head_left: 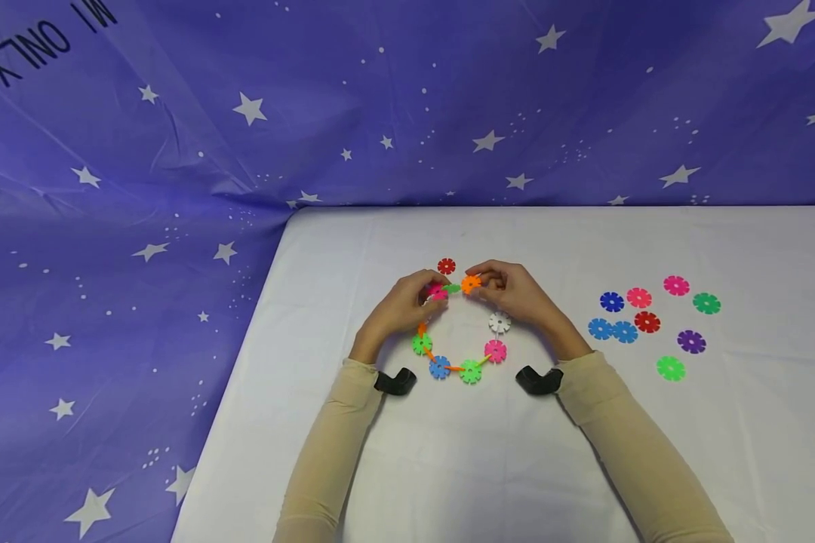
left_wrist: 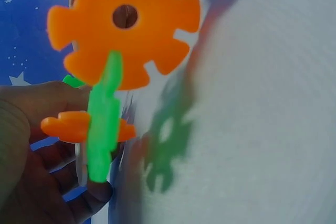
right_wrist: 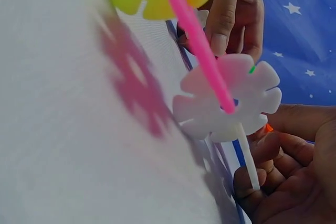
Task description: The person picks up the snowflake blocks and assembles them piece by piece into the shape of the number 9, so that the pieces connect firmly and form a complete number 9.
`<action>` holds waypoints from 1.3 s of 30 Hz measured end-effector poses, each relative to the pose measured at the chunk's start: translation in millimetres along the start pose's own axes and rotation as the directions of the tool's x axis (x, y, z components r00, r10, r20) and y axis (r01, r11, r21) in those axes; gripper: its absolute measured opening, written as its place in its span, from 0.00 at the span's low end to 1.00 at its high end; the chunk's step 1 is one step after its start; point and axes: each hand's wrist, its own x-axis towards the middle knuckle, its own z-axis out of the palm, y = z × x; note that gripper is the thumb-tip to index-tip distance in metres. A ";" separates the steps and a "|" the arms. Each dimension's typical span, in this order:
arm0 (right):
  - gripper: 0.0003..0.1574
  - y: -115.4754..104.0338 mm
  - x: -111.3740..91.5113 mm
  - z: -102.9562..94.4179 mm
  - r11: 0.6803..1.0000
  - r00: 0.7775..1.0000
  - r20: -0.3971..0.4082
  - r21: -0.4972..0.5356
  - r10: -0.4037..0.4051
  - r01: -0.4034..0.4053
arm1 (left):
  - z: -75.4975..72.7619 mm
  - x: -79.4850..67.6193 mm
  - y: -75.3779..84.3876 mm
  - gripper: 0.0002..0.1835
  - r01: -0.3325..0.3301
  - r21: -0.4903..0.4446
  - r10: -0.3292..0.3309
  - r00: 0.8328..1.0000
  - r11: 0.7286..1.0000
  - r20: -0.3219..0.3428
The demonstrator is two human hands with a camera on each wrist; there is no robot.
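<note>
Head — left fingers (head_left: 433,308) pinch pink disc (head_left: 438,293); right fingers (head_left: 492,267), orange disc (head_left: 472,284); backdrop (head_left: 441,98): "ONLY"

Head view high, facing forward and down, wrist views tilted, close, sharing the disc chain (head_left: 439,367)

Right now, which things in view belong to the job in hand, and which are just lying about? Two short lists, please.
In the job:
left hand, holding the chain of linked discs
right hand, pinching the orange disc

Lying about, perhaps as spares:
red disc just beyond the hands
nine loose discs on the right
</note>
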 end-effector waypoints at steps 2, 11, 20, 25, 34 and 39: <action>0.19 -0.4 -0.6 -0.7 1.000 1.000 0.007 0.010 0.001 -0.001 | -0.4 -0.1 0.7 0.16 0.006 -0.002 -0.006 1.000 1.000 0.002; 0.20 20.6 6.6 1.4 0.999 1.000 0.024 0.036 -0.014 0.013 | 2.2 0.9 2.9 0.17 -0.003 0.013 0.003 1.000 1.000 0.010; 0.18 41.3 12.9 5.7 0.996 1.000 0.008 0.088 -0.004 0.003 | 5.7 1.6 8.5 0.18 0.006 0.023 -0.006 1.000 1.000 0.011; 0.19 39.0 13.1 7.6 0.993 1.000 0.011 0.119 0.007 -0.008 | 5.1 2.2 10.9 0.19 0.015 0.029 -0.015 1.000 0.999 0.004; 0.18 32.2 13.8 10.3 1.000 1.000 0.009 0.011 0.021 -0.021 | 2.8 2.1 9.0 0.18 0.025 0.025 -0.026 1.000 0.999 0.015; 0.20 29.9 14.7 10.7 0.990 1.000 0.010 -0.141 -0.024 0.025 | 1.0 -0.8 7.8 0.16 0.064 0.016 -0.064 0.997 0.998 0.033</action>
